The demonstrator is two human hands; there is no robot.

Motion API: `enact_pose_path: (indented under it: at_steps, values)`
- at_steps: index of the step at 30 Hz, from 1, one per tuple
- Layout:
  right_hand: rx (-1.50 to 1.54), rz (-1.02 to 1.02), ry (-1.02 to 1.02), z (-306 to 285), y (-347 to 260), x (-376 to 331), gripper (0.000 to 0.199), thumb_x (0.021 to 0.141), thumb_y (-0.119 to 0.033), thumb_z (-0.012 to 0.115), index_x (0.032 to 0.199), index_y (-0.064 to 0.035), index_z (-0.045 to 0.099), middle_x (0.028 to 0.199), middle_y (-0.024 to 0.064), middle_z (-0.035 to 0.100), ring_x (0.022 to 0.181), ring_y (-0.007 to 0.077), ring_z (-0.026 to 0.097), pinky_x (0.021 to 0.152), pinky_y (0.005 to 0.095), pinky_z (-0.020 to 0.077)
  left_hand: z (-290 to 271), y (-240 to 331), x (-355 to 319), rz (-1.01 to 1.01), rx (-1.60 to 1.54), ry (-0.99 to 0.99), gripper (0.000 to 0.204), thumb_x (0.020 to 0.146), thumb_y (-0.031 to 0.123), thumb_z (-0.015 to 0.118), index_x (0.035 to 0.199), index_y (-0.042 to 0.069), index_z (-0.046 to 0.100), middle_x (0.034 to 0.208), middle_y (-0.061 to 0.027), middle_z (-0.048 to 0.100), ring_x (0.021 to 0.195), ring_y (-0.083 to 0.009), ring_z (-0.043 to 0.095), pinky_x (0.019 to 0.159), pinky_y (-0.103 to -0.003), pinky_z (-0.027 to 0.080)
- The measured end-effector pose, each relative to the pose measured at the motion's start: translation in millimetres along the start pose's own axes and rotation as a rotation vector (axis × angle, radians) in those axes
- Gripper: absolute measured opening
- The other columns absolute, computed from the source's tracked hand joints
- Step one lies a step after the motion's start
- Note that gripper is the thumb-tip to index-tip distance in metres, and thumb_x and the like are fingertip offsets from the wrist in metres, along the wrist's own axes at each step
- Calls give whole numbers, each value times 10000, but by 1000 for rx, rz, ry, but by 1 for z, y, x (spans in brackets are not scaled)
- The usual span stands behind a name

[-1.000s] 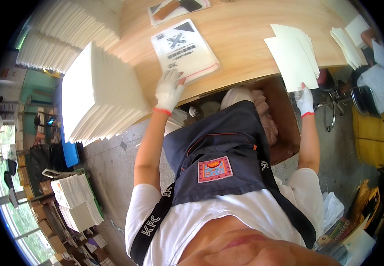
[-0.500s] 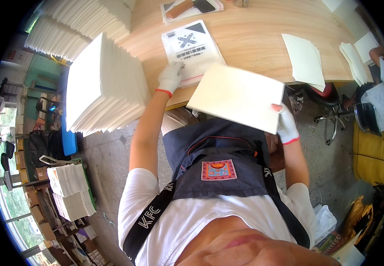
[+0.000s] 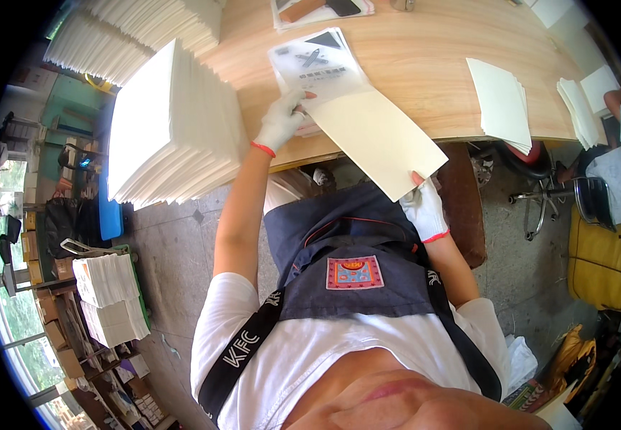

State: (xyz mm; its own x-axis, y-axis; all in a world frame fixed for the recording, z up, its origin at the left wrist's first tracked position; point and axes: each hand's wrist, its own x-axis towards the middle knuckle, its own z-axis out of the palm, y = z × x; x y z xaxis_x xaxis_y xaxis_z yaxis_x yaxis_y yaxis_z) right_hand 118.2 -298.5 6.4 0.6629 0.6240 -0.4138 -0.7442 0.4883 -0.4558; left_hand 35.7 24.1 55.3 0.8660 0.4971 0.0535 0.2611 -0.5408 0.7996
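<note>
A cream-coloured sheet or thin booklet (image 3: 382,140) slants from the table edge toward my lap. My right hand (image 3: 425,208), in a white glove with bare fingertips, pinches its near end, thumb on top. The far end overlaps the near part of a stack of whitish printed plastic bags (image 3: 318,64); whether it lies over or inside the top bag I cannot tell. My left hand (image 3: 282,120), gloved alike, is closed at the bag's left edge, beside the sheet's far left corner.
Tall stacks of white paper (image 3: 174,129) stand at the table's left. A brown-and-black tool (image 3: 318,8) lies on more bags at the back. Cream sheets (image 3: 500,104) lie fanned at the right edge of the wooden table (image 3: 418,64). Another person's arm (image 3: 617,107) shows far right.
My right hand has moved left and nearer my body, turning the cream sheet so its far end meets the bags. My left hand has shifted slightly right, with its fingers closing at the bag's edge.
</note>
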Motion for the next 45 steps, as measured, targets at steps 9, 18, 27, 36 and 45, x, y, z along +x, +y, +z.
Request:
enact_pose_path:
  at_steps: [9, 18, 27, 36, 45]
  values:
    - [-8, 42, -155, 0, 11, -19, 353, 898, -98, 494, 1242, -54, 430, 1150, 69, 542, 977, 156, 580, 688, 242, 542, 43, -3, -37, 190, -35, 536, 327, 769, -96, 425, 1021, 33, 588, 743, -19, 494, 629, -87, 475, 600, -246, 439]
    - [-198, -26, -36, 28, 7, -40, 251, 912, -159, 484, 1140, -58, 462, 878, 35, 560, 606, 107, 523, 441, 222, 371, 86, 4, -61, 160, -212, 733, 361, 815, -64, 487, 1160, 44, 501, 991, -66, 579, 783, -137, 556, 703, -246, 465]
    - [-314, 40, -161, 33, 11, -61, 242, 921, -199, 487, 1104, -45, 454, 780, 62, 575, 524, 123, 531, 431, 238, 384, 152, -25, -54, -44, -1955, 103, 383, 903, 206, 525, 1223, 12, 442, 1129, -132, 540, 970, -218, 559, 791, -340, 513]
    - [-486, 157, 36, 10, 37, -50, 269, 904, -169, 520, 1140, -65, 441, 861, 104, 614, 544, 178, 617, 434, 262, 507, 193, -69, -86, -268, -1685, 161, 359, 914, 215, 503, 1205, 11, 456, 1116, -127, 550, 960, -216, 566, 790, -335, 513]
    - [-280, 186, -66, 13, 61, -29, 250, 912, -91, 472, 1146, -10, 437, 983, 145, 582, 772, 257, 641, 629, 335, 573, 249, -113, -121, -230, -1070, 144, 339, 924, 223, 481, 1188, 11, 470, 1102, -122, 560, 950, -215, 573, 789, -331, 514]
